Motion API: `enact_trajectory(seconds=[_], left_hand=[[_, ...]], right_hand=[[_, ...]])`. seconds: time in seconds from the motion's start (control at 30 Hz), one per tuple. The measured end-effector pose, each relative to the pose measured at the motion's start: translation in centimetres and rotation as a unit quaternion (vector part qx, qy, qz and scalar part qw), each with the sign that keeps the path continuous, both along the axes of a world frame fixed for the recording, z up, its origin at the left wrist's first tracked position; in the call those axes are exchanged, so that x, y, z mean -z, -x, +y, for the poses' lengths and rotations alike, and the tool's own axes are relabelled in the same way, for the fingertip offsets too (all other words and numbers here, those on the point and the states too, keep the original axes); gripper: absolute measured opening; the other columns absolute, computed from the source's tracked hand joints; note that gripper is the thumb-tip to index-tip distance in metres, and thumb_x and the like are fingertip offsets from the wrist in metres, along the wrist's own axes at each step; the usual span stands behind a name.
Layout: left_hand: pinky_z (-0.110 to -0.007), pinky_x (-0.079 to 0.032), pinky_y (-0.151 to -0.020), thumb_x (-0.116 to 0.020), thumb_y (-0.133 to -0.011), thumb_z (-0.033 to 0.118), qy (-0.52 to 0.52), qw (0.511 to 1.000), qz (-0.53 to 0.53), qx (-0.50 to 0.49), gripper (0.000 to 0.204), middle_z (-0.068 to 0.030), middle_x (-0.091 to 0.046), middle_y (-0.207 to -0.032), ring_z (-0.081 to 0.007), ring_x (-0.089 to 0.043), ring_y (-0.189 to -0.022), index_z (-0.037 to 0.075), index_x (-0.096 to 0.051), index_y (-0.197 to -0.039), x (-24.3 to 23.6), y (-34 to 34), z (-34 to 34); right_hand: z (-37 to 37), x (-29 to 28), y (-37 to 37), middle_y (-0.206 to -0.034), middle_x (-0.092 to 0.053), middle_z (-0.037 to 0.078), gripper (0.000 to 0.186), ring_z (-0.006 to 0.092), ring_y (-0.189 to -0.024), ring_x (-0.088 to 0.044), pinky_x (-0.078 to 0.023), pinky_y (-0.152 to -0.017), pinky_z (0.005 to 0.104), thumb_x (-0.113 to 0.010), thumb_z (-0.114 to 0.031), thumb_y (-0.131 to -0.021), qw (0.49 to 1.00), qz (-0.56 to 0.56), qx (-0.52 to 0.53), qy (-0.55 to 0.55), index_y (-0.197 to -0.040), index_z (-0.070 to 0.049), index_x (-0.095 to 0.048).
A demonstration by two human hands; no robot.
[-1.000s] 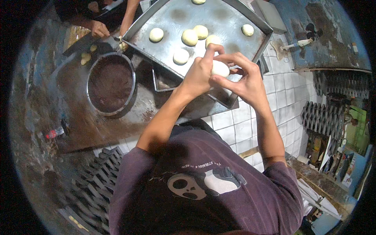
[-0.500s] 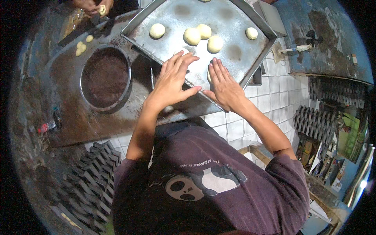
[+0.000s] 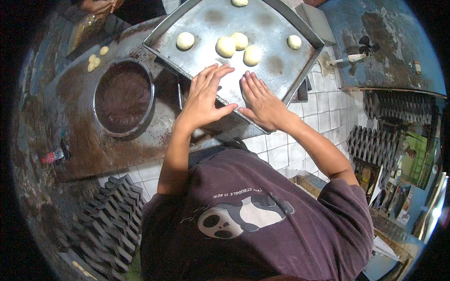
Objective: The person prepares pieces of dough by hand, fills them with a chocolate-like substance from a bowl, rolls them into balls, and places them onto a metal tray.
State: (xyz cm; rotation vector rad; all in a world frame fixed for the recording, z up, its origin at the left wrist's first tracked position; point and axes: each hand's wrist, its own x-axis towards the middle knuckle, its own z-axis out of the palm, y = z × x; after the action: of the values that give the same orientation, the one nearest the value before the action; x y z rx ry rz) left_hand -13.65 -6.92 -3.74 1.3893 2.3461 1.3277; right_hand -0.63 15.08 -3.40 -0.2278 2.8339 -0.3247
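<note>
My left hand (image 3: 205, 96) hovers at or rests on the near wall of a square metal tray (image 3: 286, 40), its fingers spread and nothing in them. Beside it, my right hand (image 3: 266, 104) lies flat over the tray's near corner, fingers stretched out and palm down. Whatever is under that palm is hidden. Ahead of my fingers sit round, pale dough balls: a cluster of three with one ball (image 3: 252, 55) closest to my right fingertips, another dough ball (image 3: 185, 40) to the left, and a smaller one (image 3: 294, 42) to the right.
Left of the tray, a round metal pan (image 3: 151, 100) of dark brown filling stands on the worn table (image 3: 75, 122). Small dough pieces (image 3: 93, 63) lie beyond it. Another person's hands (image 3: 101, 5) are at the far left. Dark slatted racks (image 3: 105, 222) stand at lower left.
My right hand has shifted slightly left, and the pale dough that peeked out beside its fingers is now covered. The other person's hands have moved toward the upper edge. The view has shifted a little.
</note>
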Motion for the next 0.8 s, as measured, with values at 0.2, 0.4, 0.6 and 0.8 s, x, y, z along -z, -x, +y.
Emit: enact_trajectory(seconds=[0.2,0.4,0.6,0.8], left_hand=[[-0.048,-0.029,-0.118,-0.084,-0.074,0.036,0.004,1.000,0.003,0.008,0.087,-0.0115,-0.053,-0.150,-0.0348,-0.039,-0.145,0.014,-0.046,-0.149,0.0,-0.1,-0.4],[-0.046,-0.031,-0.117,-0.084,-0.076,0.033,-0.015,1.000,-0.014,-0.005,0.084,-0.0165,-0.055,-0.144,-0.0338,-0.041,-0.143,0.014,-0.047,-0.149,-0.6,-0.2,-0.6],[-0.040,-0.040,-0.113,-0.069,-0.097,0.028,-0.202,0.908,-0.361,-0.072,0.059,-0.0179,-0.054,-0.144,-0.0273,-0.053,-0.133,0.002,-0.047,-0.146,-1.7,-0.4,-0.6],[-0.039,-0.044,-0.111,-0.040,-0.112,0.042,-0.257,0.853,-0.447,-0.084,0.050,-0.0138,-0.060,-0.136,-0.0247,-0.057,-0.128,0.002,-0.058,-0.137,-4.5,0.5,-2.4]], right_hand=[[3.3,-5.2,4.4,-0.155,-0.047,0.023,0.054,0.0403,-0.144,-0.045,-0.037,-0.119,0.0439,-0.064,-0.026,-0.101,0.984,0.111,0.066,0.124,-0.147,0.000,-0.049],[4.7,-1.9,9.7,-0.125,-0.066,0.022,0.049,0.0419,-0.109,-0.066,-0.054,-0.093,0.0484,-0.077,-0.015,-0.084,0.989,0.110,0.059,-0.079,-0.128,0.001,-0.064],[7.4,-2.1,12.3,-0.101,-0.076,0.017,0.036,0.0289,-0.090,-0.074,-0.058,-0.080,0.0382,-0.076,-0.021,-0.088,0.982,-0.015,0.167,0.089,-0.114,0.003,-0.072],[-4.3,-10.4,10.1,-0.100,-0.076,0.007,0.035,0.0118,-0.092,-0.069,-0.055,-0.086,0.0282,-0.081,-0.014,-0.088,0.893,-0.012,0.175,0.414,-0.115,0.007,-0.073]])
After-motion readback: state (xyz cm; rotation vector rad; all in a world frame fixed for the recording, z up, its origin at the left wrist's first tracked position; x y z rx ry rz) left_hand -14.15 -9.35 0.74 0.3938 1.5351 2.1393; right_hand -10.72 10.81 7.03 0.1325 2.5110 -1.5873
